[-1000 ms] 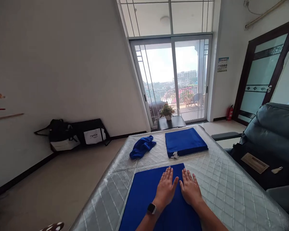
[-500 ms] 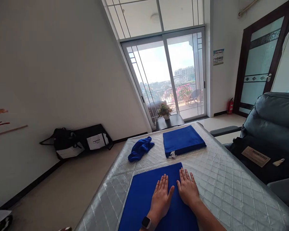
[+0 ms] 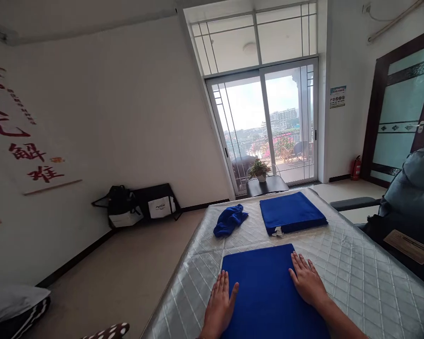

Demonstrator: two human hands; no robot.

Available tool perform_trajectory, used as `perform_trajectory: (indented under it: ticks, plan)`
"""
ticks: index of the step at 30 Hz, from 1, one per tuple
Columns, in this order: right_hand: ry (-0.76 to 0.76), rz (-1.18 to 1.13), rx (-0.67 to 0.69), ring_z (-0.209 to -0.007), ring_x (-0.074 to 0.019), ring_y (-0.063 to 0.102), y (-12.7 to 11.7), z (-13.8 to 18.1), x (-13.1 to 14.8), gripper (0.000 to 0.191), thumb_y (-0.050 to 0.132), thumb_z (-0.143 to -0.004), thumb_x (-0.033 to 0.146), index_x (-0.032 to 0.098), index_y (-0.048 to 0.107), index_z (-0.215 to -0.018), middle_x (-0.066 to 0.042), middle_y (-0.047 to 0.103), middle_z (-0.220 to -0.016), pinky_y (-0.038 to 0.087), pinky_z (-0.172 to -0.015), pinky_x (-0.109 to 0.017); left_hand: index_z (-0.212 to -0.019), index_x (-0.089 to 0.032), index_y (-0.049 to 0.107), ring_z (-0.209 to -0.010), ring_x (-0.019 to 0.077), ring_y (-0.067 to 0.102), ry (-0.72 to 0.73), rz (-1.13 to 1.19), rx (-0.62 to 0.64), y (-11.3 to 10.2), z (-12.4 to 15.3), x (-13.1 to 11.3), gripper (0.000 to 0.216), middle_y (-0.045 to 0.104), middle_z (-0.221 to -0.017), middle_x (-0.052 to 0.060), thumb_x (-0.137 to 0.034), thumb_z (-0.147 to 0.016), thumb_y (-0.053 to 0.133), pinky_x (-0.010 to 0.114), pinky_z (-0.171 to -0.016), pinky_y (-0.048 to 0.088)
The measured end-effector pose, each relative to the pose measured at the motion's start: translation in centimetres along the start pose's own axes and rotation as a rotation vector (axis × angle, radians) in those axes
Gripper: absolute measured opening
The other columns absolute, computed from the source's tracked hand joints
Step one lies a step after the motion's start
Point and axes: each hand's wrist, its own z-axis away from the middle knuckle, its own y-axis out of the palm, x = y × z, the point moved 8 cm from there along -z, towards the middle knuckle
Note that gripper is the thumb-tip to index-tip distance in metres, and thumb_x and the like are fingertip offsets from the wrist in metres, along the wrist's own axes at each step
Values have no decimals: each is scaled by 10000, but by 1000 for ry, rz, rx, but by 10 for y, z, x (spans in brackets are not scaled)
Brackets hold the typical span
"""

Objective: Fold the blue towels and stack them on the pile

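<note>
A flat blue towel (image 3: 265,287) lies on the silver quilted table (image 3: 342,263) right in front of me. My left hand (image 3: 219,306) rests open on its left edge, fingers stretched flat. My right hand (image 3: 306,281) lies open on its right edge, fingers spread. Farther back sits a neatly folded blue towel (image 3: 291,213) with a white tag at its near edge. A crumpled blue cloth (image 3: 229,220) lies to the left of the folded one.
A dark recliner chair (image 3: 406,207) stands close to the table's right side. Beyond the far end are a small dark side table with a potted plant (image 3: 260,169) and a sliding glass door (image 3: 268,127). Black bags (image 3: 137,203) lean against the left wall.
My hands have slid apart from the middle of the towel to its left and right edges. The view has swung to the left, showing more of the left wall.
</note>
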Motion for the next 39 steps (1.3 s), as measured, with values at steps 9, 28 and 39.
perform_trajectory:
  ticks: [9, 28, 39]
  plan:
    - [-12, 139, 15, -1507, -222, 173, -17, 10, 11, 635, 208, -984, 407, 121, 304, -1543, -70, 242, -1622, 142, -1218, -456, -1503, -43, 351, -1471, 289, 307, 23, 95, -140, -24, 6, -12, 850, 301, -1586, 184, -670, -964, 153, 459, -1202, 298]
    - [21, 22, 129, -1495, -273, 181, 11, 73, 3, 637, 264, -980, 529, 222, 312, -1536, 9, 192, -1602, 184, -1218, -527, -1573, -220, 79, -1467, 263, 322, 382, 131, -177, -13, 33, -138, 696, 284, -1610, 85, -570, -1000, 262, 451, -1152, 399]
    - [-18, -21, 163, -1506, -279, 123, 5, 79, 5, 626, 310, -978, 469, 207, 281, -1546, 3, 154, -1613, 148, -1228, -521, -1561, -249, -3, -1479, 254, 280, 571, 157, -73, -4, 53, -217, 683, 205, -1625, 60, -538, -1010, 277, 454, -1184, 359]
